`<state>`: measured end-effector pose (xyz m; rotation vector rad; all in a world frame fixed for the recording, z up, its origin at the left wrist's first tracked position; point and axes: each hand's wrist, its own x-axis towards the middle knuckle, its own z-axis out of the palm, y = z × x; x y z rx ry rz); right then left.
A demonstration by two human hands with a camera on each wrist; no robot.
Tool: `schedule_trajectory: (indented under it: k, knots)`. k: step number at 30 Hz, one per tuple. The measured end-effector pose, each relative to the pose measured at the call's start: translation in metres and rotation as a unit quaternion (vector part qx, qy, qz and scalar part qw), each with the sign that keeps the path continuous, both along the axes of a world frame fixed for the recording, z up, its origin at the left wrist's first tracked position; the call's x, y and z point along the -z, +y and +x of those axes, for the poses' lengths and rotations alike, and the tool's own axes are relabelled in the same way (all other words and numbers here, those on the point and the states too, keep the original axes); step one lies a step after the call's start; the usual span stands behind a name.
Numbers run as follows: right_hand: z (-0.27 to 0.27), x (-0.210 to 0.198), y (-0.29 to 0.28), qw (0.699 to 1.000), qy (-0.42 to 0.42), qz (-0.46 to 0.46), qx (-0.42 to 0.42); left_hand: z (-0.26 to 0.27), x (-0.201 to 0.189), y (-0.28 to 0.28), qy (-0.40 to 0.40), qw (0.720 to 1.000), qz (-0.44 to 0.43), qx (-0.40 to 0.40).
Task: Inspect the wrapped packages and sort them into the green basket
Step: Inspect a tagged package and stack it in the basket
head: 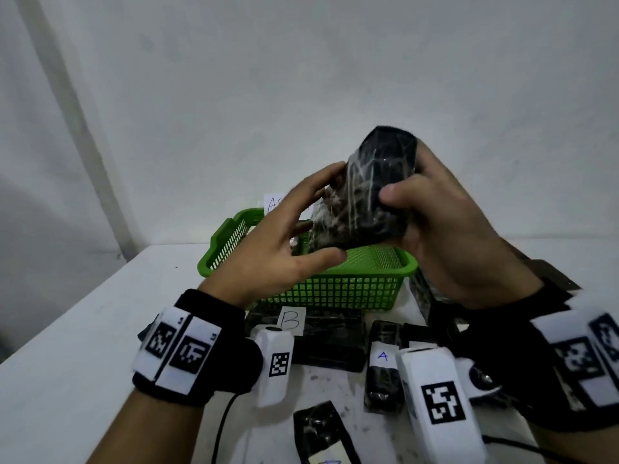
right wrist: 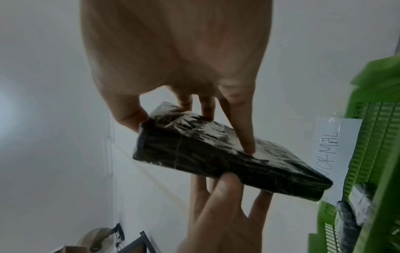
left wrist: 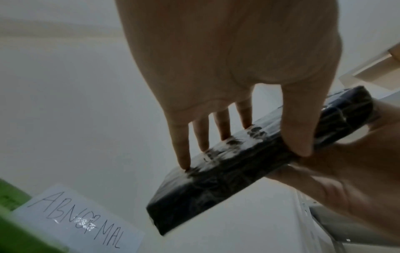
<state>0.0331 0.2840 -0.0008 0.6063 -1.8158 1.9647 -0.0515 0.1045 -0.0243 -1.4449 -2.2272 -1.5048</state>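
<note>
A black package wrapped in clear film [head: 368, 195] is held tilted in the air above the green basket [head: 335, 289]. My left hand [head: 325, 212] pinches its lower end, thumb on the near side and fingers on the far face. My right hand [head: 405, 182] grips its upper end, thumb in front and fingers behind. The left wrist view shows the package [left wrist: 227, 174] between thumb and fingertips [left wrist: 184, 164]. In the right wrist view the index finger [right wrist: 246, 147] presses on the package [right wrist: 194, 154]. One wrapped package [right wrist: 350, 222] lies in the basket [right wrist: 378, 137].
Several more black wrapped packages lie on the white table in front of the basket, one with a "B" label [head: 292, 319], one with an "A" label [head: 383, 356], another near the front [head: 321, 430]. A paper reading "ABNORMAL" [left wrist: 80, 222] is fixed to the basket's far side. A wall stands close behind.
</note>
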Motion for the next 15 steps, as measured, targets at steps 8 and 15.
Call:
schedule_trajectory:
  k: [8, 15]
  knots:
    - [-0.005, 0.01, -0.014, 0.987, 0.07, 0.074, 0.124, 0.002, -0.003, -0.007, -0.021, 1.0, 0.008, 0.022]
    - [-0.011, 0.016, 0.003, 0.988, 0.025, 0.142, 0.054, -0.001, -0.006, -0.01, -0.064, 0.995, 0.077, -0.009]
